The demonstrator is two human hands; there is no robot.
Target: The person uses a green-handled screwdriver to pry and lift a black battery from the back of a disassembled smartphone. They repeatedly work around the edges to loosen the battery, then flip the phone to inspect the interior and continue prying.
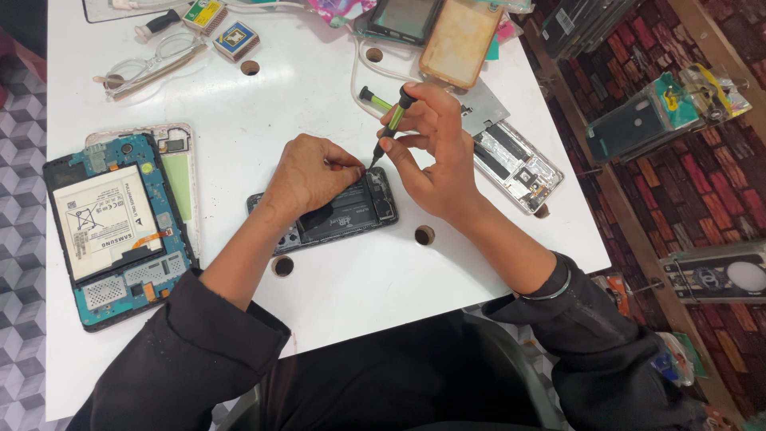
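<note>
A person in dark sleeves works over an opened smartphone [339, 209] lying back-side up near the middle of a white counter [359, 279], its dark innards exposed. The left hand [309, 177] rests on top of the phone, fingers curled and pinching at a spot on its upper edge, pinning the device flat. The right hand [431, 152] grips a slim green-and-black precision screwdriver [391, 128] between thumb and fingers, the shaft tilted and the tip set down on the phone's upper right area, just beside the left fingertips. A second green-handled screwdriver [373, 98] lies on the counter just behind the right hand. To the left, well apart from the phone, sits an opened tablet [116, 231] with a blue circuit board and a large white battery. To the right lies another stripped phone frame [515, 164], partly hidden by the right hand. At the far edge are a tan phone case [459, 40], a pair of clear glasses [152, 64] and two small boxes [223, 28]. Round holes dot the counter top.
</note>
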